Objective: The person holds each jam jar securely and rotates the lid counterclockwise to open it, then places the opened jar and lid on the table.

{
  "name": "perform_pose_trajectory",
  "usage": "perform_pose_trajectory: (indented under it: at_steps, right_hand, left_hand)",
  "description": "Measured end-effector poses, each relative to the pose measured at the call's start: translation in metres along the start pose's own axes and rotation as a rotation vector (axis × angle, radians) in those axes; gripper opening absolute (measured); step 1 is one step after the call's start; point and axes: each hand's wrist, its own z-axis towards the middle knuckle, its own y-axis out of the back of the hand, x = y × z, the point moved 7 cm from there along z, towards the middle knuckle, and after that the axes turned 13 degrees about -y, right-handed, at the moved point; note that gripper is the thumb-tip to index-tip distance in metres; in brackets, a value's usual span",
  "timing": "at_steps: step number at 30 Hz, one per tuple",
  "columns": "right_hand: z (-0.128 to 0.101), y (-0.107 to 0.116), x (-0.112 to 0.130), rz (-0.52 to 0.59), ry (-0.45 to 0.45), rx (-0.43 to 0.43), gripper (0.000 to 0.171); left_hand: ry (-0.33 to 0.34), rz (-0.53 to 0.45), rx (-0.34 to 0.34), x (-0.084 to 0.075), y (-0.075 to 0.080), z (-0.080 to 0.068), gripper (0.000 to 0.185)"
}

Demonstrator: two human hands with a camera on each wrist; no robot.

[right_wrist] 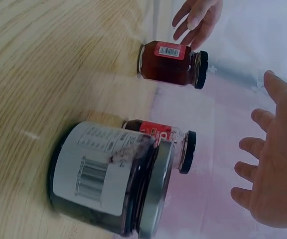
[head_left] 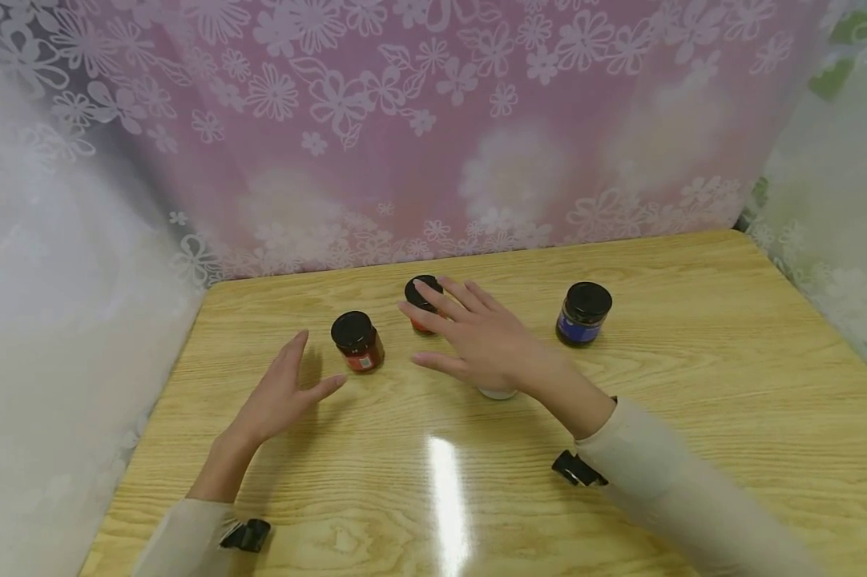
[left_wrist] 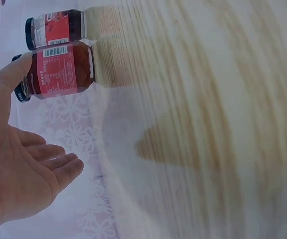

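Note:
My left hand (head_left: pixel 278 397) is spread beside a dark red jar (head_left: pixel 359 344) with a black lid, its fingers straight and a gap left between thumb and jar. In the left wrist view, that hand's palm faces up with nothing in it. My right hand (head_left: pixel 487 340) reaches over the table, fingers outstretched and holding nothing. It partly covers a second red-labelled jar (head_left: pixel 420 328). Beneath it stands a jar with a pale lid (head_left: pixel 498 394), mostly hidden in the head view; the right wrist view shows its white barcode label (right_wrist: pixel 91 174).
A black-lidded jar with a blue-purple label (head_left: pixel 581 316) stands upright to the right of my right hand. Wood-grain table (head_left: pixel 693 361) lies under everything. A pink flowered curtain (head_left: pixel 405 160) hangs behind the far edge, with pale cloth on both sides.

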Motion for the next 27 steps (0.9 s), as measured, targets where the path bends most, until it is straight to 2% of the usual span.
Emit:
perform_pose_trajectory:
  at_steps: [10, 15, 24, 27]
  right_hand:
    - [0.009, -0.004, 0.013, -0.010, -0.004, 0.013, 0.068]
    - [0.013, -0.008, 0.019, 0.004, -0.005, 0.013, 0.068]
    - [0.022, -0.016, 0.024, -0.032, -0.015, 0.023, 0.069]
    - [0.024, -0.017, 0.025, -0.008, -0.028, 0.026, 0.069]
  left_hand:
    - [0.002, -0.083, 0.006, 0.002, -0.003, 0.002, 0.106]
    - [-0.001, -0.155, 0.004, 0.002, -0.006, 0.004, 0.105]
    - [-0.011, -0.302, -0.016, -0.002, -0.013, 0.012, 0.104]
    - [-0.002, -0.364, -0.021, -0.003, -0.015, 0.015, 0.103]
